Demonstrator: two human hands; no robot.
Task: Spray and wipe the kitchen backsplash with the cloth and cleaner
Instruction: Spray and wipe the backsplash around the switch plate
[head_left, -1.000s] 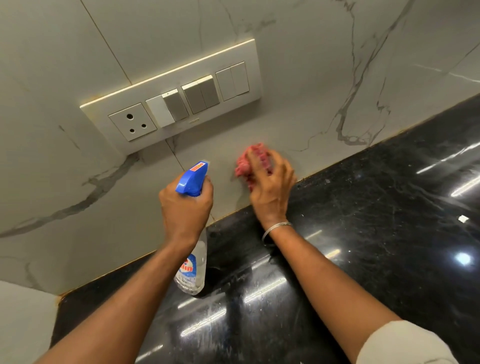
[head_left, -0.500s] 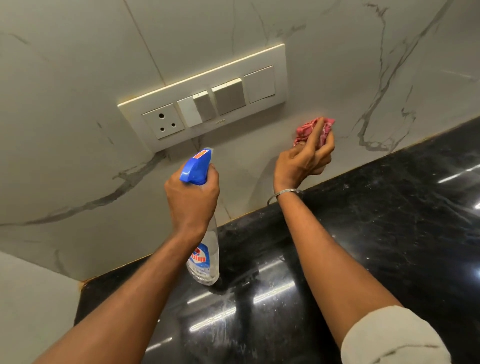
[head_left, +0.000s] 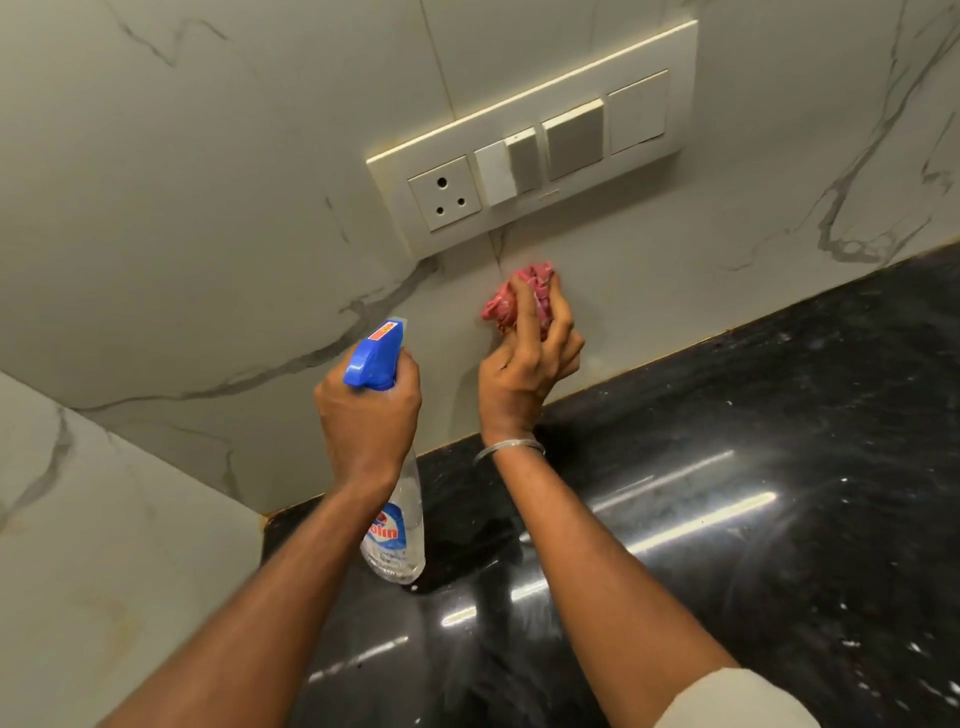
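My right hand (head_left: 527, 364) grips a crumpled pink cloth (head_left: 511, 301) and presses it against the white marble backsplash (head_left: 208, 208), just below the switch panel. My left hand (head_left: 366, 415) grips the neck of a clear spray bottle (head_left: 397, 530) with a blue trigger head (head_left: 374, 356). The bottle hangs upright over the counter, left of the cloth, its nozzle pointing toward the wall.
A cream switch panel (head_left: 535, 145) with a socket and several switches is set in the wall above the cloth. A glossy black stone counter (head_left: 753, 493) runs under the backsplash. A white side wall (head_left: 104, 545) closes the corner at the left.
My right hand has swept the cloth leftward along the backsplash, from under the panel's right end to below its middle. The bottle stays held in my left hand.
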